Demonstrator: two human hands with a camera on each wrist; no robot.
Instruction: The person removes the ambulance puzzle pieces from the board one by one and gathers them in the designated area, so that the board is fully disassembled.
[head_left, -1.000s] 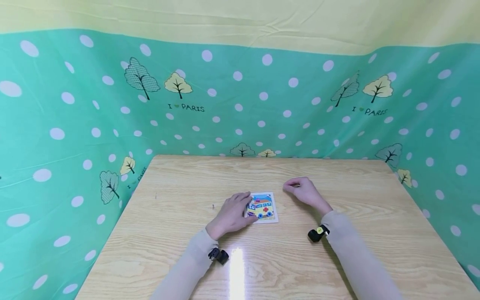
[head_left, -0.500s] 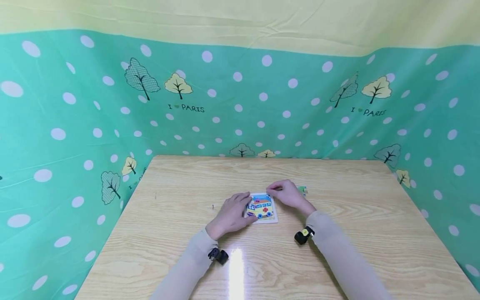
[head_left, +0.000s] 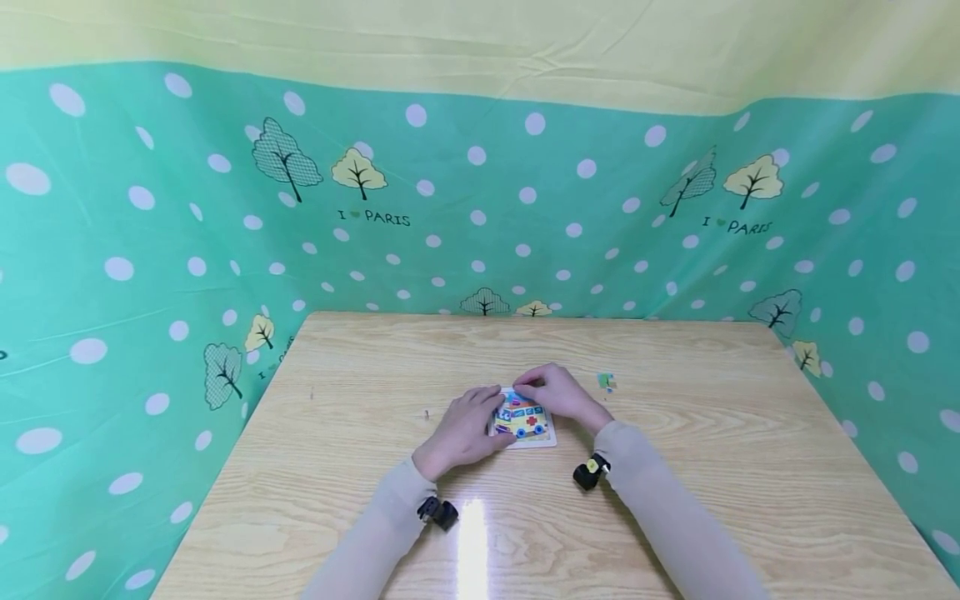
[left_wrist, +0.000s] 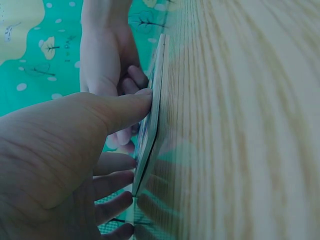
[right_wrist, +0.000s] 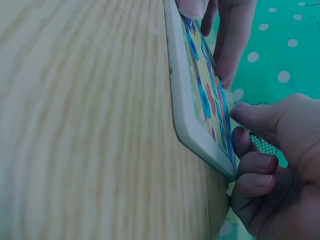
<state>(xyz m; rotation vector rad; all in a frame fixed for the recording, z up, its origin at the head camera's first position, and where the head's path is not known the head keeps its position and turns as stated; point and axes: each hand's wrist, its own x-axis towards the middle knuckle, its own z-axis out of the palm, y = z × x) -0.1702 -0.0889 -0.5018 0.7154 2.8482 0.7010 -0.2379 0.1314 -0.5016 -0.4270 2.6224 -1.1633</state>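
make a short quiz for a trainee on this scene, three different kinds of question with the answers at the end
1. True or false: in the head view, the small green piece lies on the table apart from the white-framed board.

2. Multiple choice: what colour is the cross on the vehicle pictured on the board?
A) blue
B) red
C) green

3. Fill in the missing word: of the left hand and the right hand, the ____ one is nearer the green piece.

Key: 1. True. 2. B. 3. right.
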